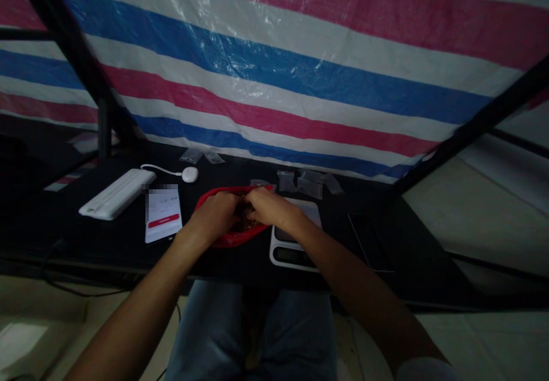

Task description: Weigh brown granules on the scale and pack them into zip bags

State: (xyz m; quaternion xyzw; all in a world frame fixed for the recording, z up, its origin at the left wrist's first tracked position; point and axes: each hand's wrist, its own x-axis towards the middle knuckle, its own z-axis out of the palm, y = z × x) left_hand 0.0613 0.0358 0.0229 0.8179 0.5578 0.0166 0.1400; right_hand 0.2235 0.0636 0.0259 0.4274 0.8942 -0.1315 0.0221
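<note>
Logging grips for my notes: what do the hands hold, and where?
The left hand and right hand hold a red bag at its mouth; the exact grip is hidden.

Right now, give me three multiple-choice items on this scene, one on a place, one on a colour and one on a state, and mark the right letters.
1. On which side of the red plastic bag does the white digital scale stand, from the person's view?
A. Left
B. Right
C. Behind it

2. Which colour runs through the striped tarpaulin?
A. Green
B. Blue
C. Yellow

3. How are the left hand and right hand placed?
A. Both at the mouth of the bag
B. One on the bag, one on the tabletop
C. Both flat on the scale

1. B: the scale shows to the right of the bag.
2. B: blue bands run between the pink and white ones.
3. A: both hands meet, fingers curled, inside the bag's opening.
</note>
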